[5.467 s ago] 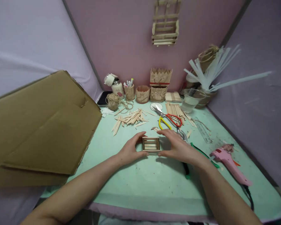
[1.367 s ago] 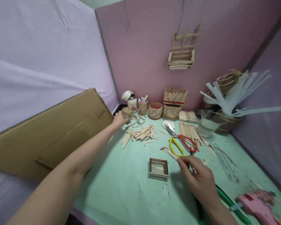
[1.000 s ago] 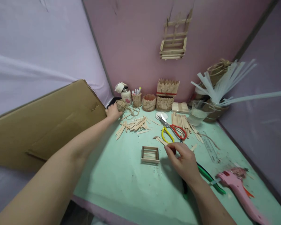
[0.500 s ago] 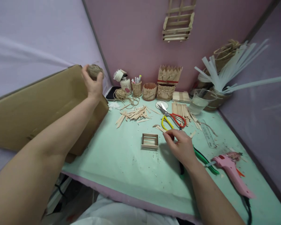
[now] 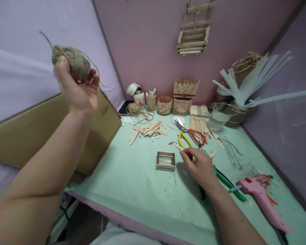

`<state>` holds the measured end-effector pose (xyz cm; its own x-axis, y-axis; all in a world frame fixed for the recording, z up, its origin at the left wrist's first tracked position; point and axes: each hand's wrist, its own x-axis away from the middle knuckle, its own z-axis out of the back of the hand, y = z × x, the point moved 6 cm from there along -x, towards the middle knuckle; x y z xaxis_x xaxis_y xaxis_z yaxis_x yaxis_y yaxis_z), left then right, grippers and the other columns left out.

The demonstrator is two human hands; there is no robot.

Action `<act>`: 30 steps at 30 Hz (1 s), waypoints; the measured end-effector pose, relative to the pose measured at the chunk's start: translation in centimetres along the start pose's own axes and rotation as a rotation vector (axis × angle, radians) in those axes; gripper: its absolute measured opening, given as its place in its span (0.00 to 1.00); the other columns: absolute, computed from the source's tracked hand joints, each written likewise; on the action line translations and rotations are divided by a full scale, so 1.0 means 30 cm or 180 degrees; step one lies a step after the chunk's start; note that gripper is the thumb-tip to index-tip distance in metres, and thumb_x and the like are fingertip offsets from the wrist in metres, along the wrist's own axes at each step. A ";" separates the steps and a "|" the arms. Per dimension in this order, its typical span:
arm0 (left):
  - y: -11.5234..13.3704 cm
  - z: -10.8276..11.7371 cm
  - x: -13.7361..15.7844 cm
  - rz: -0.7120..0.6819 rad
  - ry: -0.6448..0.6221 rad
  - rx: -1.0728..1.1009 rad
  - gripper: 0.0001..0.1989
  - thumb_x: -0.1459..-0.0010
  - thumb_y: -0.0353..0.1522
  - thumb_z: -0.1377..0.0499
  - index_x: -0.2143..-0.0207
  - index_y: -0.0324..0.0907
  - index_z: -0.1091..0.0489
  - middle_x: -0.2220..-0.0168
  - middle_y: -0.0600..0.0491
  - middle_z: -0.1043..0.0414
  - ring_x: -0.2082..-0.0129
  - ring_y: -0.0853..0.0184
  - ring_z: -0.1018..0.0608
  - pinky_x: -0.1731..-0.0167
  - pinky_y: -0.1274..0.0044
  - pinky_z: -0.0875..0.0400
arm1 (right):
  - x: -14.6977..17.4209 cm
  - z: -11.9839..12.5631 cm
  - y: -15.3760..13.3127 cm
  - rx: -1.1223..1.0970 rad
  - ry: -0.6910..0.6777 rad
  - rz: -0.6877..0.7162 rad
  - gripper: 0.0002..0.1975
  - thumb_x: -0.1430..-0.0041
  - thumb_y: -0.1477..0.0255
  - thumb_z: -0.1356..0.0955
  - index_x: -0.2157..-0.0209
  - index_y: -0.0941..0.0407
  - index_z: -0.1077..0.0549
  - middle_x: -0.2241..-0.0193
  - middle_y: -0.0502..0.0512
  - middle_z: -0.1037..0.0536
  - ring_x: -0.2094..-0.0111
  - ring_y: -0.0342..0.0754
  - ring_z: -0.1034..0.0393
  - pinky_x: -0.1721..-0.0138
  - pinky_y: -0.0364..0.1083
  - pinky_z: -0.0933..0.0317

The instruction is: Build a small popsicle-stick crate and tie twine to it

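My left hand [image 5: 76, 85] is raised above the cardboard box, its fingers closed round a ball of twine [image 5: 73, 64]. A loose end of the twine sticks up at the left and another strand hangs over my fingers. My right hand [image 5: 197, 165] is held over the table with thumb and forefinger pinched together and nothing seen between them. Left of it stands a small wooden stick frame [image 5: 166, 160]. Scissors [image 5: 186, 131] with one red and one yellow handle lie just beyond the right hand, and green-handled pliers [image 5: 229, 183] lie beside its wrist.
A cardboard box [image 5: 40, 126] leans at the left. Wooden sticks [image 5: 150, 129], a tangle of twine [image 5: 135, 109] and stick-built pots [image 5: 165, 105] stand farther back. A pink glue gun [image 5: 264, 200], a clear ruler [image 5: 232, 153] and a plastic cup [image 5: 219, 115] are at the right.
My left hand has lifted the ball of twine up and to the left, away from the box's far corner. The view has shifted slightly; my right hand keeps its pose.
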<state>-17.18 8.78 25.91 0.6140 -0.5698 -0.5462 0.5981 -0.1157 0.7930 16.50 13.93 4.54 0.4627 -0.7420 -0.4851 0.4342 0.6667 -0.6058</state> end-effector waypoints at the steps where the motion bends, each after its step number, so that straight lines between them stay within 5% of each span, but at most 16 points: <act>1: 0.021 0.017 0.039 0.0124 0.0118 0.0613 0.31 0.35 0.45 0.72 0.37 0.49 0.48 0.37 0.61 0.37 0.34 0.59 0.38 0.36 0.68 0.40 | 0.000 -0.001 0.003 -0.0011 -0.0006 0.0005 0.12 0.38 0.66 0.35 0.73 0.54 0.28 0.78 0.50 0.25 0.75 0.45 0.32 0.67 0.46 0.43; 4: 0.043 0.016 0.171 0.0694 -0.0118 0.1414 0.30 0.35 0.43 0.66 0.40 0.44 0.39 0.42 0.60 0.30 0.33 0.56 0.42 0.34 0.63 0.45 | -0.006 0.007 0.006 -0.0123 -0.0029 -0.0052 0.12 0.38 0.65 0.35 0.73 0.54 0.28 0.76 0.51 0.24 0.73 0.46 0.31 0.66 0.46 0.41; 9: -0.095 -0.059 0.463 0.2272 -0.0555 0.2017 0.23 0.40 0.48 0.52 0.52 0.48 0.28 0.53 0.52 0.23 0.47 0.54 0.25 0.48 0.63 0.26 | -0.007 0.030 -0.082 -0.0802 -0.0210 -0.0491 0.13 0.40 0.60 0.33 0.61 0.54 0.25 0.62 0.57 0.20 0.62 0.51 0.26 0.61 0.49 0.33; 14: -0.230 -0.206 0.729 0.3487 -0.1062 0.3076 0.14 0.43 0.40 0.43 0.57 0.44 0.27 0.58 0.49 0.23 0.61 0.63 0.20 0.58 0.74 0.21 | 0.033 -0.098 -0.260 -0.1489 -0.1095 -0.0694 0.31 0.43 0.60 0.30 0.40 0.53 0.37 0.46 0.63 0.26 0.51 0.54 0.27 0.53 0.52 0.31; 18: -0.270 -0.254 0.799 0.3633 -0.0850 0.3659 0.09 0.42 0.36 0.42 0.61 0.43 0.27 0.60 0.51 0.23 0.64 0.68 0.21 0.59 0.79 0.22 | 0.033 -0.206 -0.297 -0.1730 -0.1325 -0.0864 0.19 0.41 0.64 0.32 0.48 0.54 0.30 0.54 0.59 0.21 0.59 0.51 0.24 0.58 0.49 0.31; 21: -0.288 -0.250 0.809 0.3522 -0.0786 0.3720 0.10 0.44 0.34 0.40 0.59 0.44 0.28 0.58 0.51 0.23 0.60 0.65 0.21 0.55 0.75 0.22 | 0.013 -0.222 -0.286 -0.1542 -0.1066 -0.0764 0.09 0.39 0.69 0.36 0.60 0.55 0.25 0.65 0.56 0.19 0.66 0.50 0.24 0.63 0.47 0.33; 25: -0.317 -0.229 0.817 0.3505 -0.0869 0.3748 0.11 0.44 0.32 0.39 0.58 0.43 0.29 0.57 0.50 0.22 0.56 0.63 0.21 0.50 0.72 0.25 | 0.009 -0.216 -0.260 -0.1403 -0.0821 -0.0735 0.12 0.39 0.70 0.38 0.64 0.55 0.23 0.74 0.54 0.20 0.73 0.49 0.26 0.70 0.45 0.35; 30: -0.361 -0.205 0.819 0.3504 -0.1343 0.3694 0.20 0.48 0.30 0.38 0.51 0.43 0.32 0.54 0.48 0.24 0.54 0.59 0.20 0.54 0.71 0.25 | 0.014 -0.172 -0.210 -0.1755 -0.0349 -0.1081 0.11 0.41 0.65 0.34 0.65 0.55 0.23 0.72 0.55 0.20 0.72 0.48 0.26 0.70 0.44 0.33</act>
<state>-5.41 1.02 2.25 0.1656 -0.9288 0.3315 -0.7993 0.0705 0.5968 9.97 9.06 4.90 0.4584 -0.8741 -0.1604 0.1236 0.2414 -0.9625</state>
